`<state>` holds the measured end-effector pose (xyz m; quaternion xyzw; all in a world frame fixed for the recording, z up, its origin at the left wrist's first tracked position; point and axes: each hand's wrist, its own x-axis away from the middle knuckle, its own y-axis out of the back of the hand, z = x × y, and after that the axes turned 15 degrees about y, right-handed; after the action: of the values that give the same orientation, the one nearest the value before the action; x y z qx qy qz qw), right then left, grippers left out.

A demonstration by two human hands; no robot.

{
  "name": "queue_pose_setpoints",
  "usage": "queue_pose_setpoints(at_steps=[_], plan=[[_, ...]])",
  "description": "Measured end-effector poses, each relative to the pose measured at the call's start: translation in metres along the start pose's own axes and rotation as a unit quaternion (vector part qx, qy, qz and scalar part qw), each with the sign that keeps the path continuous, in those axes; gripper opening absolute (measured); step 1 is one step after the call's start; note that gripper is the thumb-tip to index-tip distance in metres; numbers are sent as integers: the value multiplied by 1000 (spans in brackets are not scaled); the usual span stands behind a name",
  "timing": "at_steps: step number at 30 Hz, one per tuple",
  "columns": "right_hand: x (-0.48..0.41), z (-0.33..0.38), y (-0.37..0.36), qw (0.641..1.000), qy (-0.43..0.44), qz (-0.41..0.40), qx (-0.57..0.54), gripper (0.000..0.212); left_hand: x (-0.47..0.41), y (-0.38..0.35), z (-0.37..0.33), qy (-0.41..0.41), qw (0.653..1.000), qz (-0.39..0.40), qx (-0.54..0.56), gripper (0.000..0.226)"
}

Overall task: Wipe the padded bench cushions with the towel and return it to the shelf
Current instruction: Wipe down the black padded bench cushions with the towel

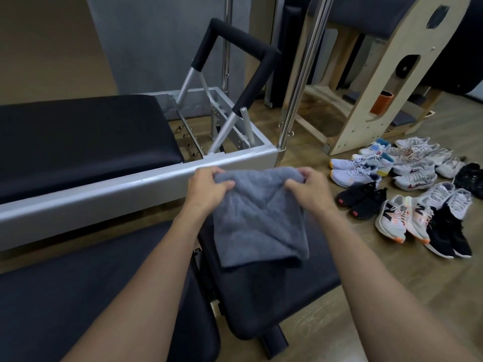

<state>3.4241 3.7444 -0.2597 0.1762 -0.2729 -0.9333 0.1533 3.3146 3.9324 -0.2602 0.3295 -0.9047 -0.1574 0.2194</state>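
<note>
Both hands, left hand (209, 188) and right hand (308, 190), pinch the grey towel's (257, 226) top edge, which hangs over the padded cushion (261, 296) beneath them, seemingly being folded; next, wiping or shelving.

Towel (257, 220) hiding part of the bench cushion (264, 296) beneath, top corners lost inside both fists. Forearms cut off at the bottom edge. Wooden frame (366, 105) chopped by the top. Shoe (407, 220) logos mostly unreadable.
</note>
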Motion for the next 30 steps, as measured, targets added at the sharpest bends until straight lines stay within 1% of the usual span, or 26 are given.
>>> queue_pose_setpoints(at_steps=[2, 3, 4, 6, 7, 8, 9, 10, 11, 12, 13, 14, 15, 16, 17, 18, 19, 20, 21, 22, 23, 26, 27, 28, 30], plan=[[-3, 27, 25, 990, 53, -78, -109, 29, 11, 17, -24, -106, 991, -17, 86, 24], [1, 35, 38, 981, 79, -93, -150, 32, 19, 24, -30, -163, 982, -15, 92, 30], [8, 40, 50, 977, 103, -85, -166, 34, 27, 30, -32, -213, 974, -4, 75, 35], [29, 36, 68, 984, 132, -23, -116, 36, 42, 34, -20, -273, 961, 13, -27, 50], [41, 29, 73, 987, 142, 19, -67, 36, 49, 30, -8, -286, 953, 13, -103, 58], [54, 18, 75, 987, 148, 69, -7, 36, 56, 22, 7, -294, 936, 15, -192, 62], [67, 6, 74, 978, 148, 132, 59, 36, 64, 13, 27, -292, 912, 27, -288, 61], [81, -5, 71, 961, 136, 206, 123, 35, 72, 2, 49, -278, 885, 58, -370, 57], [93, -16, 67, 939, 114, 271, 177, 34, 82, -6, 70, -260, 865, 101, -417, 51], [101, -26, 63, 924, 90, 298, 221, 33, 91, -12, 87, -239, 868, 137, -414, 43], [106, -33, 57, 927, 75, 276, 243, 30, 95, -14, 99, -219, 890, 153, -371, 35], [107, -34, 49, 942, 82, 225, 236, 27, 93, -15, 104, -207, 922, 134, -300, 27], [105, -30, 36, 955, 111, 177, 208, 23, 83, -14, 105, -205, 944, 87, -244, 22], [103, -23, 21, 963, 139, 153, 173, 19, 71, -13, 102, -206, 956, 30, -205, 17], [101, -15, 2, 963, 151, 162, 155, 20, 58, -11, 96, -196, 964, -19, -177, 15], [101, -9, -18, 955, 147, 192, 170, 28, 47, -9, 91, -171, 971, -49, -160, 15], [104, -4, -39, 942, 131, 225, 214, 43, 36, -6, 87, -142, 976, -66, -153, 18], [109, -2, -58, 925, 109, 241, 272, 57, 25, -4, 87, -115, 979, -77, -152, 20], [114, -1, -75, 911, 96, 237, 325, 67, 15, -2, 90, -94, 980, -86, -154, 23], [118, 0, -89, 903, 90, 218, 360, 71, 4, 0, 96, -82, 980, -91, -158, 25], [121, 2, -101, 900, 94, 192, 381, 69, -5, 1, 103, -78, 980, -94, -160, 27], [124, -1, -131, 897, 168, 85, 400, 41, -30, 1, 115, -69, 984, -84, -142, 31], [123, -3, -138, 894, 183, 64, 405, 35, -38, 0, 115, -62, 986, -82, -131, 32], [119, -4, -144, 890, 191, 58, 409, 33, -45, 0, 115, -55, 988, -81, -115, 33], [104, -2, -156, 887, 203, 72, 408, 35, -55, 1, 115, -40, 993, -78, -79, 31]])
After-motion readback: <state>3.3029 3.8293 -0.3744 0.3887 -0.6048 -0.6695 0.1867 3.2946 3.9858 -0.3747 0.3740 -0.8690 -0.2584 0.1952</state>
